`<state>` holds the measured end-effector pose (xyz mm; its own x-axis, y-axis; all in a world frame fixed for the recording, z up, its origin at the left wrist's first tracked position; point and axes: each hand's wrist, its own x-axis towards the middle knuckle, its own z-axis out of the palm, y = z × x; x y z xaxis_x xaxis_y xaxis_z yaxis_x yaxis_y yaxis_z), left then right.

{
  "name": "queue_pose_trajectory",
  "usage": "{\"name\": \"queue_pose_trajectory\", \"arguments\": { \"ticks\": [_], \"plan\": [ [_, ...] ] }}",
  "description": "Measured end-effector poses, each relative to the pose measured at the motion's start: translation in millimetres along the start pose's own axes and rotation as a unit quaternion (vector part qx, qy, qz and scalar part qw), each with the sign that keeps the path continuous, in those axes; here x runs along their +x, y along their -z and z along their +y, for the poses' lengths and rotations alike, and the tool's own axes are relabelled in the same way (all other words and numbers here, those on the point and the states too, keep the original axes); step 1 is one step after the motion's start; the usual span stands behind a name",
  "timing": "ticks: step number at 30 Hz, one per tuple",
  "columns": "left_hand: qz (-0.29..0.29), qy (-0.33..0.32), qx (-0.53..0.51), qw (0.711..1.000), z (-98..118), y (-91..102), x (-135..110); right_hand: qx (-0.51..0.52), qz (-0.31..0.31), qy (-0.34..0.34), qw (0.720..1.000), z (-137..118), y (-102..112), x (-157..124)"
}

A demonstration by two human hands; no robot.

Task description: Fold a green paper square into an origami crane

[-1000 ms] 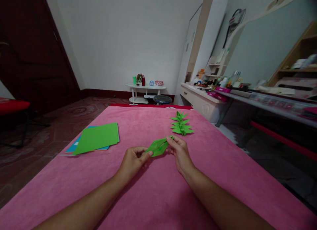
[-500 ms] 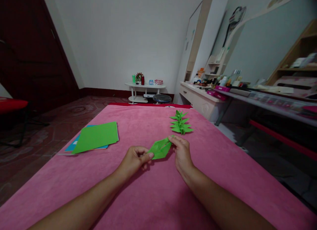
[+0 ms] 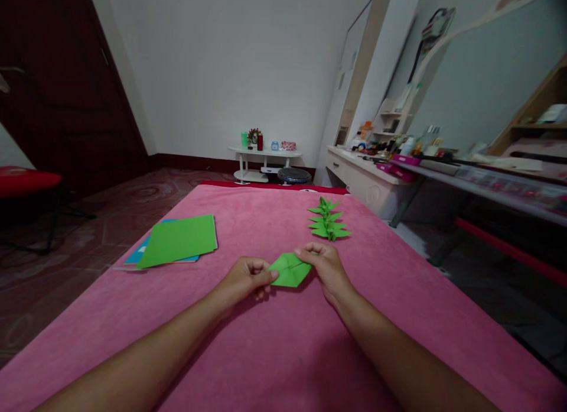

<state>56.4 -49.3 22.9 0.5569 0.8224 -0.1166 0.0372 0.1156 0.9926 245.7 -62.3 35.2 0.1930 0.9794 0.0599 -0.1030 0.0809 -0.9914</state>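
Note:
A folded piece of green paper (image 3: 289, 272) is held between my two hands, just above the pink cloth (image 3: 261, 341). My left hand (image 3: 248, 277) pinches its left corner, thumb on top. At the upper right edge, my right hand (image 3: 324, 268) grips the paper with the thumb lying across it; some of its fingers are hidden behind. The paper has a crease or slit running along its middle. Beyond my right hand, several green folded paper cranes (image 3: 328, 220) stand in a close row.
Left of my hands lies a stack of green sheets (image 3: 179, 240) with blue paper (image 3: 140, 253) beneath. A white side table (image 3: 266, 153) stands by the far wall. Along the right runs a dressing table (image 3: 354, 166) crowded with bottles. A red-seated chair (image 3: 29, 180) is at far left.
My right thumb has pressed down over the paper's upper right part, and the tip there has folded flat, making it look shorter. The camera view has shifted slightly left.

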Motion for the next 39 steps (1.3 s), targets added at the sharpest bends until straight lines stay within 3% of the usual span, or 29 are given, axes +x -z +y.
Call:
{"name": "queue_pose_trajectory", "arguments": {
  "ticks": [4, 8, 14, 16, 22, 26, 30, 35, 37, 39],
  "plan": [
    [0.021, -0.023, 0.024, 0.999, -0.5, -3.5, 1.5, -0.045, 0.015, 0.050, 0.998, 2.8, -7.6, -5.7],
    [0.060, -0.067, 0.028, 0.996, -4.5, -6.2, 3.9, -0.070, -0.014, 0.058, 0.996, 4.0, -13.2, -11.9],
    [0.113, -0.049, 0.006, 0.992, -3.1, 3.4, 6.0, -0.018, -0.133, -0.088, 0.987, -0.6, -3.3, -7.0],
    [0.123, -0.058, -0.001, 0.991, -1.6, 6.7, 6.5, -0.017, -0.149, -0.105, 0.983, -0.3, 0.3, -3.8],
    [0.119, -0.070, 0.012, 0.990, -1.0, 8.9, 7.4, -0.011, -0.110, -0.068, 0.991, 8.8, 1.1, -1.0],
    [0.060, -0.051, -0.005, 0.997, 4.8, 8.9, 3.6, -0.015, -0.081, -0.038, 0.996, 10.1, -0.8, -1.9],
    [0.054, -0.024, -0.013, 0.998, 9.2, 7.6, 0.5, -0.008, -0.098, -0.040, 0.994, 6.6, -5.3, -5.7],
    [0.040, -0.018, -0.035, 0.998, -0.1, 7.9, 4.2, -0.002, -0.099, -0.044, 0.994, 9.4, -10.8, -9.7],
    [0.041, -0.035, 0.002, 0.999, -4.8, 13.1, 7.2, -0.014, -0.085, -0.059, 0.995, 13.8, -10.2, -8.9],
    [0.070, -0.070, 0.107, 0.989, -6.1, 21.3, 8.4, -0.041, -0.084, -0.094, 0.991, 17.7, -7.0, -6.7]
  ]
}}
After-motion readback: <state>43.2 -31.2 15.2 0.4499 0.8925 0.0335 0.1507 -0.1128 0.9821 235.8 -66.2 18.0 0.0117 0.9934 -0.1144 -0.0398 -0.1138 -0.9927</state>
